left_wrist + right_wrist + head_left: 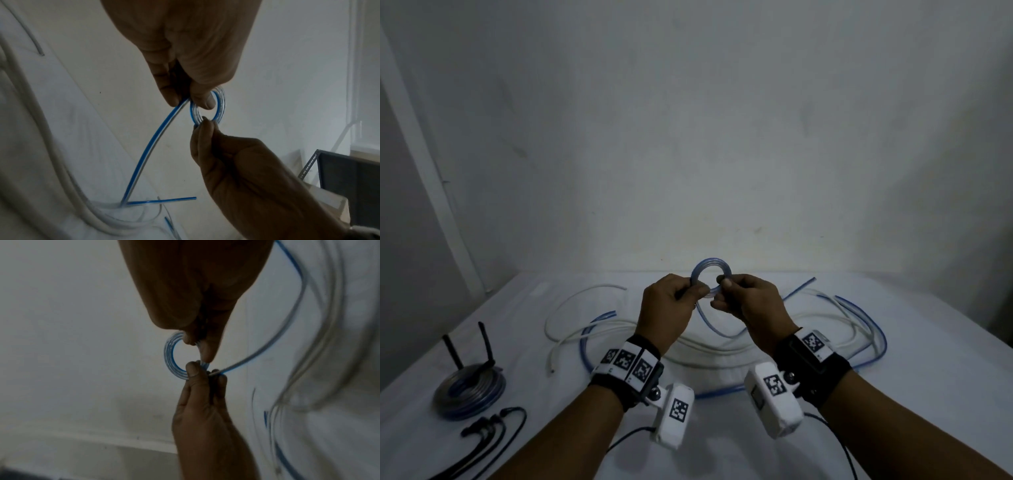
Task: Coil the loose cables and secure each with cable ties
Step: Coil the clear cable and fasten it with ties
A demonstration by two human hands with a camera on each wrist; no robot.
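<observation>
A small coil of clear, blue-striped cable (710, 275) is held up above the white table (893, 394) between both hands. My left hand (697, 291) pinches the coil's left side, where the cable's tail (152, 146) runs down to the table. My right hand (726, 286) pinches the right side. The left wrist view shows my left hand (191, 100) on the coil (221, 105). In the right wrist view my right hand (197, 347) pinches the coil (170, 356) from above. The rest of the blue cable (599, 346) lies loose, tangled with a white cable (571, 308).
At the table's left sits a wound coil (469, 390) with two black tie ends (484, 342) sticking up. Loose black ties (493, 425) lie in front of it. A plain wall stands behind the table. A dark metal rack (339, 178) shows beyond the table's right.
</observation>
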